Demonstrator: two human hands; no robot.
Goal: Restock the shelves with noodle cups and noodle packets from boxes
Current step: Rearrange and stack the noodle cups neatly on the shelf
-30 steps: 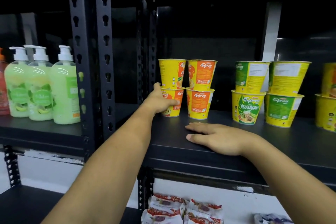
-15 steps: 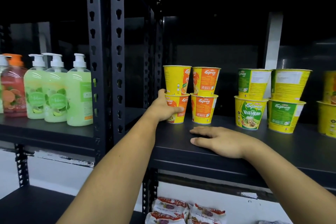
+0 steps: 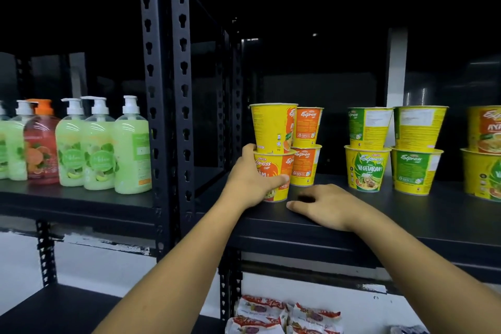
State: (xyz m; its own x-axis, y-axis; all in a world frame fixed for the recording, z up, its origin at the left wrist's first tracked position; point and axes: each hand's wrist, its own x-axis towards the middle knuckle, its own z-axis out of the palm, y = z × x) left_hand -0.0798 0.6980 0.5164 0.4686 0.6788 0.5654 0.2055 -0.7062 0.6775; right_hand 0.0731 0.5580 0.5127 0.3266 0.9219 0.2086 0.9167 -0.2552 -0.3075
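Yellow and orange noodle cups stand in stacks of two on the black shelf (image 3: pixel 406 214). My left hand (image 3: pixel 250 180) grips the bottom cup (image 3: pixel 273 171) of the leftmost stack, thumb across its front, with a second cup (image 3: pixel 271 127) sitting on top. That stack is nearer the shelf's front than the orange stack (image 3: pixel 306 149) beside it. My right hand (image 3: pixel 328 206) lies flat on the shelf just right of the gripped cup, holding nothing. Green and yellow vegetarian cups (image 3: pixel 367 168) stand further right. Noodle packets (image 3: pixel 284 317) lie on the lower shelf.
Green and red soap pump bottles (image 3: pixel 100 146) fill the left shelf bay. A black perforated upright post (image 3: pixel 168 89) divides the two bays. More yellow cups (image 3: pixel 485 154) sit at the far right edge. The shelf above is dark.
My left hand has drawn the leftmost cup stack forward, toward the shelf's front edge. My right hand stays flat on the shelf. The camera has moved closer and shifted left.
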